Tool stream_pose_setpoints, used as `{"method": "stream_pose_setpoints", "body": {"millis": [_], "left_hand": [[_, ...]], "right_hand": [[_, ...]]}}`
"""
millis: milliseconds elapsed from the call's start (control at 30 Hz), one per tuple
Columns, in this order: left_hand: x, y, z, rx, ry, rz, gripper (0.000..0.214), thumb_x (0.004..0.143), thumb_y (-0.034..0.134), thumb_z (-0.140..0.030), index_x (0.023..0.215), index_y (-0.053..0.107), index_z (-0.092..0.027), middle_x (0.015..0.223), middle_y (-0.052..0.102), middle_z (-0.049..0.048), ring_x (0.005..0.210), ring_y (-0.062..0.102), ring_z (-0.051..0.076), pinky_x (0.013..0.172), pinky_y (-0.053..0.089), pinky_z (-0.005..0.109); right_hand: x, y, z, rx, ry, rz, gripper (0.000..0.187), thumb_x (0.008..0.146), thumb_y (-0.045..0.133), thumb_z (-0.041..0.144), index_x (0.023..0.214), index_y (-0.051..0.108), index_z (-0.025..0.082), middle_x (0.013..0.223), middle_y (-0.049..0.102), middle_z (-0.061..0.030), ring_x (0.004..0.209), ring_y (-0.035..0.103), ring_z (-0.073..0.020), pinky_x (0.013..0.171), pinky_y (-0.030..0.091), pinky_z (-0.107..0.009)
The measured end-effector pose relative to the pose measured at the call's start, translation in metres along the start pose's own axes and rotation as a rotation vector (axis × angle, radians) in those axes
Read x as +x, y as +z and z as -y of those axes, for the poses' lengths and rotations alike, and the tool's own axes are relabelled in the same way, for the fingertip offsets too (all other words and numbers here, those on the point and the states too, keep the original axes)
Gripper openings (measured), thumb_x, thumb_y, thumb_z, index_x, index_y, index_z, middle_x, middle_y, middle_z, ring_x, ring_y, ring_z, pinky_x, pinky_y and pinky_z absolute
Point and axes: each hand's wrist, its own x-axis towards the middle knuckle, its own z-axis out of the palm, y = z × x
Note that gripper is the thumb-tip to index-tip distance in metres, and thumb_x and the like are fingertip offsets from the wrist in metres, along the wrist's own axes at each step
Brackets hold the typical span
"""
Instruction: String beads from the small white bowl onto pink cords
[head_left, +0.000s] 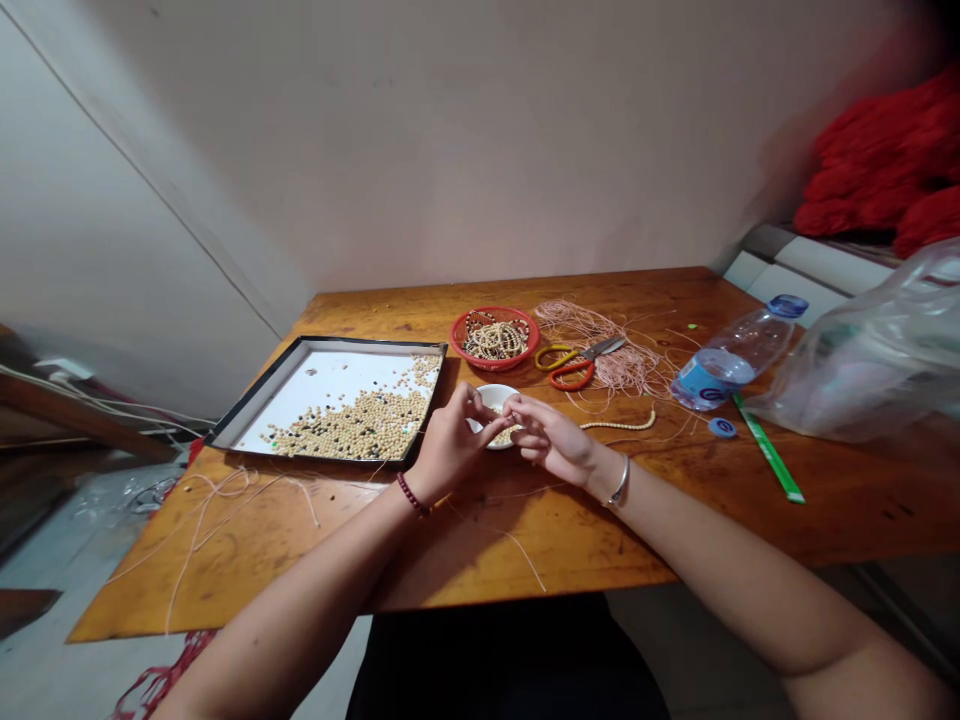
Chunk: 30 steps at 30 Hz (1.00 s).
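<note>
Over a small white bowl (496, 392) that holds pale beads, my two hands meet with fingertips almost touching. My left hand (454, 442) pinches with thumb and forefinger; whatever lies between them is too small to make out. Opposite it, my right hand (553, 440) is also closed in a pinch, its fingers curled, and its contents are hidden. A strand of cream beads (621, 426) lies on the table, running rightward from behind my right hand. A thin loose thread (521, 548) trails on the wood below the hands.
On the wooden table (600, 545), a black-edged tray (281, 375) of loose beads stands left. Behind the bowl are a red basket (456, 345) of bead strands, scissors (576, 362) and tangled pink cord (630, 368). A water bottle (712, 378), blue cap (721, 428), green strip (772, 460) and plastic bag (862, 350) stand right.
</note>
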Motion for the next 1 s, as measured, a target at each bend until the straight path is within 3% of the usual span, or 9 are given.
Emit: {"method": "stream_pose_setpoints", "body": {"millis": [367,633,833,1000], "left_hand": [[0.000,-0.001,0.002,-0.096,-0.037,0.049,0.029,0.084,0.060,-0.035,0.087,0.035,-0.022,0.074,0.063,-0.0002,0.067,0.062,0.014,0.058,0.043,0.022],[0.001,-0.002,0.009,0.065,-0.010,0.024,0.031,0.083,0.063,-0.036,0.089,0.036,-0.022,0.074,0.065,-0.0011,0.062,0.061,0.012,0.056,0.042,0.021],[-0.002,-0.005,0.012,0.623,0.285,-0.045,0.023,0.088,0.056,-0.040,0.089,0.044,-0.020,0.078,0.066,0.0014,0.066,0.062,0.015,0.053,0.037,0.024],[-0.003,-0.008,0.010,0.785,0.471,-0.010,0.018,0.093,0.048,-0.036,0.089,0.049,-0.019,0.076,0.064,0.0023,0.071,0.060,0.016,0.056,0.037,0.026]], "right_hand": [[0.000,0.002,0.002,0.016,-0.019,-0.061,0.021,0.075,0.068,0.029,0.081,0.051,0.018,0.066,0.045,0.0081,0.042,0.014,-0.0008,0.037,0.008,-0.017],[0.000,0.004,0.002,-0.060,-0.046,-0.112,0.029,0.073,0.071,0.036,0.077,0.049,0.018,0.055,0.027,0.0103,0.044,0.012,-0.0026,0.040,0.005,-0.018],[0.002,0.003,-0.002,-0.155,-0.109,-0.197,0.033,0.071,0.073,0.040,0.078,0.050,0.018,0.058,0.032,0.0097,0.043,0.013,-0.0015,0.041,0.005,-0.018],[0.005,-0.001,-0.003,-0.157,-0.149,-0.209,0.033,0.073,0.070,0.044,0.079,0.052,0.017,0.057,0.029,0.0099,0.043,0.011,-0.0015,0.041,0.004,-0.019]]}}
